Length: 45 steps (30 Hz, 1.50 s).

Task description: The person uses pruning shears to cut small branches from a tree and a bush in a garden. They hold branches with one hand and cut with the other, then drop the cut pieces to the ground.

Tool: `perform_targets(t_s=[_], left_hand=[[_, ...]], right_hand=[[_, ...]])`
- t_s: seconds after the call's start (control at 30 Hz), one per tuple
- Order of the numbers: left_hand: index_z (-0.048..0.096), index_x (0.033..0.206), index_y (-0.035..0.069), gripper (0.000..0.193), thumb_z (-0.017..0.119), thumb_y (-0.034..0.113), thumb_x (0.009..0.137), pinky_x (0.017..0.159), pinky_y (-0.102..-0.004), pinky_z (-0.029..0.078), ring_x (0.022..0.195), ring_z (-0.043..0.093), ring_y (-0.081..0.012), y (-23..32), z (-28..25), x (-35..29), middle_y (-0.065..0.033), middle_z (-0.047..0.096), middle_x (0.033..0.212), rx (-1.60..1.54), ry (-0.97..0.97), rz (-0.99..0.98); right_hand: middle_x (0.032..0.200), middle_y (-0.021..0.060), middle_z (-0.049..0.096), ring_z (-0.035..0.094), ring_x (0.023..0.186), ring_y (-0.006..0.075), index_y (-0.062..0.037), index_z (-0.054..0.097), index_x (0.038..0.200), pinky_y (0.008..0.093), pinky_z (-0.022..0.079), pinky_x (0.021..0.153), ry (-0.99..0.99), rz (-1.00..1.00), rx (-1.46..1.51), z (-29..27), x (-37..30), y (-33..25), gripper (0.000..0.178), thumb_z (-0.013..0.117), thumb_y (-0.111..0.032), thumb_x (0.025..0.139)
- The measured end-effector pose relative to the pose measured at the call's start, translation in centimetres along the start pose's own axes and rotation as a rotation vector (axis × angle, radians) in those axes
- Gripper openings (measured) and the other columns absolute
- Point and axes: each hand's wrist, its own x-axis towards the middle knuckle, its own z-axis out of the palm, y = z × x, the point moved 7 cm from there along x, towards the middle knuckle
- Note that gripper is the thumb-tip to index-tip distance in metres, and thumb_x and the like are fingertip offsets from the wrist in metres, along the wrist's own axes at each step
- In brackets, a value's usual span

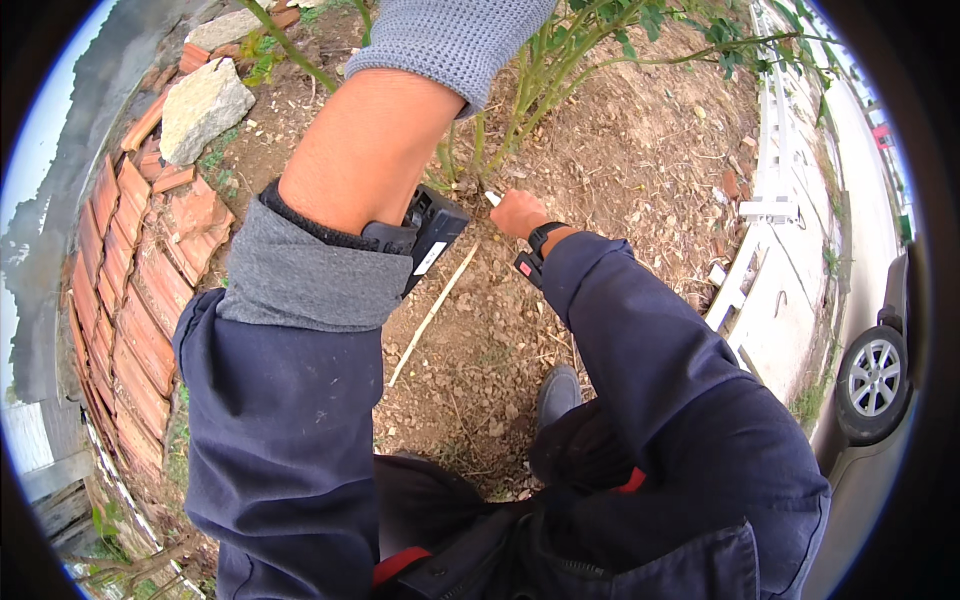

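My left hand (445,42), in a grey knitted glove, reaches up to the frame's top edge beside the leafy green shrub (545,85). Its fingers are out of sight, so whatever they touch is hidden. Lower down, my bare right hand (518,214) is closed around a small white object (492,198), perhaps a handle; most of it is covered by the fingers. That white end points at the foot of the shrub's stems, just above the soil. Dark boxy devices are strapped at both wrists, the left one (436,236) being larger.
Stacked orange roof tiles (135,300) and a pale stone (205,110) lie at the left. A dry stick (433,315) rests on leaf-strewn brown soil between my arms. White railing (768,160) runs along the right, with a parked car's wheel (873,385) beyond it.
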Motion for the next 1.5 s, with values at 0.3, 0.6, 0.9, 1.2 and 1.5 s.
perform_targets(t_s=[0.3, 0.6, 0.9, 1.2, 1.5], left_hand=[[0.064, 0.076, -0.003, 0.020, 0.069, 0.013, 0.087, 0.051, -0.0264, 0.046, 0.054, 0.059, -0.0112, 1.9, -0.3, -1.9, -0.0038, 0.061, 0.062, 0.084, -0.081, 0.098], [0.065, 0.073, -0.002, 0.022, 0.069, 0.016, 0.086, 0.050, -0.0296, 0.042, 0.051, 0.055, -0.0119, 1.3, -0.6, -1.9, -0.0056, 0.061, 0.059, 0.205, 0.000, 0.087], [0.046, 0.059, 0.002, 0.035, 0.065, 0.012, 0.087, 0.047, -0.0329, 0.029, 0.052, 0.035, -0.0087, 2.3, -0.1, -2.4, 0.0012, 0.040, 0.052, 0.272, -0.021, 0.148], [0.064, 0.083, 0.004, 0.012, 0.064, 0.015, 0.087, 0.059, -0.0302, 0.044, 0.062, 0.058, -0.0166, 2.5, 1.2, -2.8, -0.0063, 0.063, 0.073, 1.037, -0.155, 0.435], [0.066, 0.112, 0.001, 0.028, 0.057, 0.009, 0.087, 0.072, -0.0268, 0.051, 0.082, 0.069, -0.0184, 0.8, -1.0, -4.7, -0.0122, 0.070, 0.093, 0.794, -0.158, -0.113]], right_hand=[[0.110, 0.0199, 0.069, 0.068, 0.100, 0.0363, -0.0010, 0.072, 0.104, 0.0439, 0.056, 0.081, -0.088, 0.049, -0.034, 0.9, 0.3, -1.1, 0.035, 0.050, -0.027, 0.094], [0.104, 0.0196, 0.071, 0.070, 0.096, 0.0366, -0.0026, 0.071, 0.103, 0.0435, 0.057, 0.080, 0.098, -0.012, -0.081, -0.6, 0.3, 0.7, 0.034, 0.062, -0.031, 0.087], [0.106, 0.0146, 0.072, 0.070, 0.097, 0.0302, -0.0069, 0.072, 0.107, 0.0414, 0.055, 0.077, -0.038, -0.005, -0.269, -1.8, -1.4, 5.5, 0.029, 0.056, -0.027, 0.093], [0.110, 0.0235, 0.069, 0.067, 0.104, 0.0391, 0.0003, 0.070, 0.107, 0.0466, 0.053, 0.084, -0.102, 0.218, -0.043, -4.5, -13.0, 15.1, 0.036, 0.054, -0.027, 0.090], [0.089, 0.0129, 0.072, 0.069, 0.085, 0.0343, -0.0093, 0.073, 0.100, 0.0427, 0.056, 0.070, -0.298, -0.134, -0.433, -2.8, -36.8, 31.1, 0.021, 0.058, -0.021, 0.090]])
